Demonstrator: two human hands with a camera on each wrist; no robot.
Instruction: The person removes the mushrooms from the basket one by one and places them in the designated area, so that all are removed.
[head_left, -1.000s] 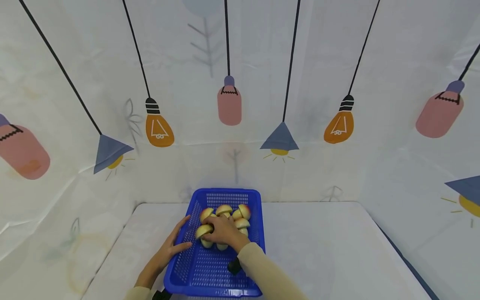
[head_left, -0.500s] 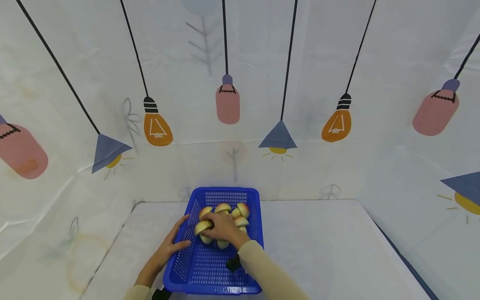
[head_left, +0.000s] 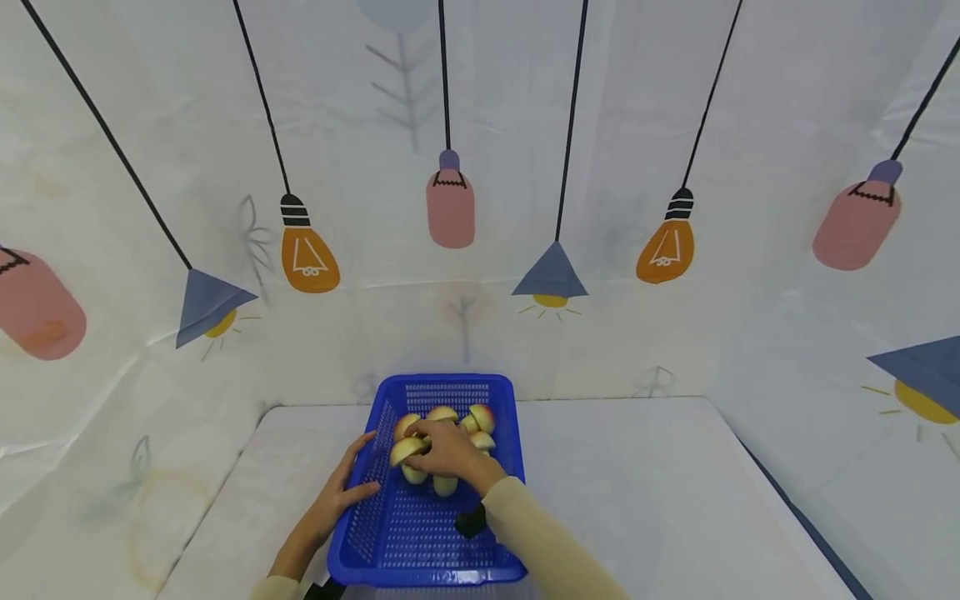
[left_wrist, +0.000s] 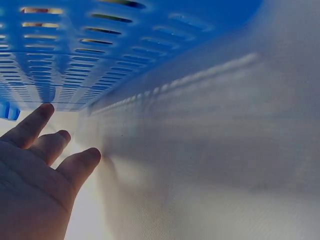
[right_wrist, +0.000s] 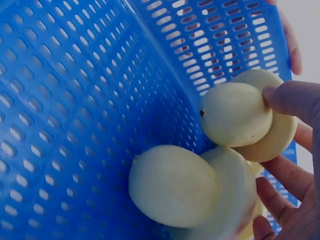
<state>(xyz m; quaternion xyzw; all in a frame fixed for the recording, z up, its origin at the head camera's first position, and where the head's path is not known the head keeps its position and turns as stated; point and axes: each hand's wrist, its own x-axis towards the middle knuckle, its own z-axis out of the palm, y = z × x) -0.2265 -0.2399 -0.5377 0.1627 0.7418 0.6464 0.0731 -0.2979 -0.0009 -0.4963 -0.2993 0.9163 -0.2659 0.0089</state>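
Looking on with the head view, I see a person in pale sleeves (head_left: pixel 551 546) with both hands at a blue basket (head_left: pixel 427 554) on a white table (head_left: pixel 630 492). The left hand (head_left: pixel 330 504) is spread along the basket's near-left side, grasping nothing: its fingers lie along the outside, and the thumb reaches over the rim toward the inside. The right hand (head_left: pixel 453 452) is down in the basket, pinching a mushroom (head_left: pixel 406 451) at its fingertips, on the side facing the left hand. The mushroom's pale cap tilts toward the left hand. More mushrooms (head_left: pixel 482 419) with reddish-tinged caps sit just beyond the right hand and close around it, partly hidden by it. A black wrist device (head_left: pixel 471 523) hangs below the right wrist. Ahead of both hands rises a white wall covering (head_left: pixel 390 325) with printed lamps (head_left: pixel 551 271).

In the left wrist view, the left hand's straight fingers extend beside the slotted basket wall; whether the fingertips touch it I cannot tell.

In the right wrist view, the right hand's thumb presses on the held mushroom's thick stem, with a dark speck at the stem's end, while the other fingers lie toward the cap's far side. Another mushroom (right_wrist: pixel 175 187) lies just beside it, stem toward the basket's slotted wall. Fingertips show past the wall beyond the thumb.
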